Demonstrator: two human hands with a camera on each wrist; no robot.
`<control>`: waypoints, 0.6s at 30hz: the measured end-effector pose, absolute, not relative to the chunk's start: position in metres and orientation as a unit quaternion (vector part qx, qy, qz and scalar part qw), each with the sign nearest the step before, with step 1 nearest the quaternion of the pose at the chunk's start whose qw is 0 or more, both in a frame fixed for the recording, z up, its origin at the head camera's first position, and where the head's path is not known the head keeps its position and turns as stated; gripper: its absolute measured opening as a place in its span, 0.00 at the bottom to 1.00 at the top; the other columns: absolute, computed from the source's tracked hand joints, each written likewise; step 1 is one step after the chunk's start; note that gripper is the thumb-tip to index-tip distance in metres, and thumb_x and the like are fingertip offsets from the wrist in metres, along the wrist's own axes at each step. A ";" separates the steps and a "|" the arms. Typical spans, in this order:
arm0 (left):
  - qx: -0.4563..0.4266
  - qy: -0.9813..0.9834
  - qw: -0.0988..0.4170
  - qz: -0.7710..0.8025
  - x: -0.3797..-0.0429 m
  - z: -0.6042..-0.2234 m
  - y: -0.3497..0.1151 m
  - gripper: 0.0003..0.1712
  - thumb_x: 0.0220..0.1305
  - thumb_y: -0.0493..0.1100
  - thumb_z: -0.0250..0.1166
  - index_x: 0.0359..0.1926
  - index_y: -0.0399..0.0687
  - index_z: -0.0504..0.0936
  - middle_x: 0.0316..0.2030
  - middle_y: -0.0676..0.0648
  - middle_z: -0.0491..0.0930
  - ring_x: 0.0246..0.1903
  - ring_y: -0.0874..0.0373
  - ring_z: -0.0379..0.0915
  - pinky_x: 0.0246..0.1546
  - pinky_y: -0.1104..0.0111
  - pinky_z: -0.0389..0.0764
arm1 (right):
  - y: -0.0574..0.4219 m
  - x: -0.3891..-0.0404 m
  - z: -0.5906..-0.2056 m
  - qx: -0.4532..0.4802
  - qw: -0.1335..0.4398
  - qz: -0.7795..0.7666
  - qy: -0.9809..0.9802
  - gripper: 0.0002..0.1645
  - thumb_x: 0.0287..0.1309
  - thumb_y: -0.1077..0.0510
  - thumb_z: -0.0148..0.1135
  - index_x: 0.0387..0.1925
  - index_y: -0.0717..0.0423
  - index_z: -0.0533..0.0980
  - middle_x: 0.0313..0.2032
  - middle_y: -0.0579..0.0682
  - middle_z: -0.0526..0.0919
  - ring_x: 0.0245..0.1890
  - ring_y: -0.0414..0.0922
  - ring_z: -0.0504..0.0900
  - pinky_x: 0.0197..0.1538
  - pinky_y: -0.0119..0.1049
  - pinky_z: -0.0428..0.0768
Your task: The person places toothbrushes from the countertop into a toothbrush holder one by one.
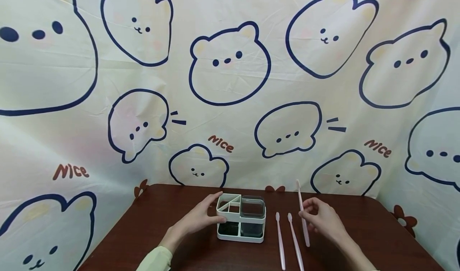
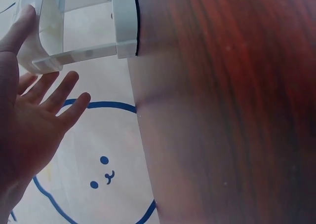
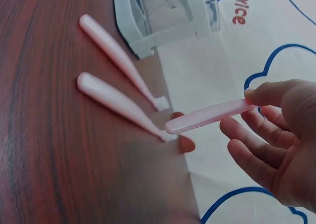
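A pale two-tier toothbrush holder [image 1: 240,214] stands on the table, with divided slots at its top left and a clear bin at its right. My left hand [image 1: 199,216] grips the upper tier at its left side, thumb in front and fingertips at the back; the left wrist view shows the hand [image 2: 39,110] with its fingers spread. Between thumb and fingers, my right hand [image 1: 321,217] pinches a pink toothbrush [image 1: 303,219], bristle end up and raised off the table. Two more pink toothbrushes, one nearer the holder [image 1: 280,243] and one beside it [image 1: 295,243], lie side by side.
The dark brown wooden table [image 1: 194,251] ends at a back edge against a pale cloth [image 1: 230,123] printed with bear outlines. That cloth also hangs along both sides.
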State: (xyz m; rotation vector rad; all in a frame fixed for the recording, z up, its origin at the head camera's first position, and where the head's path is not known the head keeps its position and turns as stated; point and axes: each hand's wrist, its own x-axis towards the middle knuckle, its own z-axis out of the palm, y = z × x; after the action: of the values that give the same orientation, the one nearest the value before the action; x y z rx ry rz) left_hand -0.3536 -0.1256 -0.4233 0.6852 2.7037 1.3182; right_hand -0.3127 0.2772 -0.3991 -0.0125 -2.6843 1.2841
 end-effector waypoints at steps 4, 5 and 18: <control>0.224 0.875 0.030 0.428 -0.354 -0.423 -0.127 0.53 0.56 0.62 0.72 0.77 0.57 0.56 0.73 0.43 0.60 0.67 0.39 0.63 0.63 0.38 0.68 | 0.269 -0.310 -0.389 0.005 0.095 0.428 -0.899 0.18 0.58 0.54 0.69 0.47 0.56 0.75 0.34 0.50 0.81 0.22 0.48 0.84 0.25 0.41 0.82; 0.224 0.875 0.031 0.429 -0.354 -0.423 -0.127 0.53 0.56 0.62 0.72 0.77 0.57 0.56 0.73 0.43 0.60 0.67 0.39 0.63 0.63 0.38 0.68 | 0.267 -0.310 -0.387 0.011 0.100 0.426 -0.899 0.18 0.58 0.54 0.69 0.47 0.56 0.75 0.34 0.50 0.81 0.22 0.48 0.83 0.24 0.40 0.81; 0.221 0.870 0.036 0.439 -0.354 -0.423 -0.127 0.53 0.56 0.61 0.72 0.77 0.57 0.56 0.72 0.43 0.61 0.67 0.37 0.62 0.62 0.38 0.69 | 0.242 -0.306 -0.365 0.083 0.159 0.407 -0.896 0.17 0.59 0.54 0.70 0.47 0.50 0.73 0.35 0.50 0.81 0.27 0.43 0.82 0.29 0.31 0.82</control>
State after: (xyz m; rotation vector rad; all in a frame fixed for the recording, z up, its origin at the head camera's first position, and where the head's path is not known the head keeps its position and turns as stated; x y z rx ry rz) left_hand -0.3540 -0.1273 -0.4231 0.6804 2.6729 1.3482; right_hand -0.3064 0.2420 -0.3649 0.2372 -2.5616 1.1630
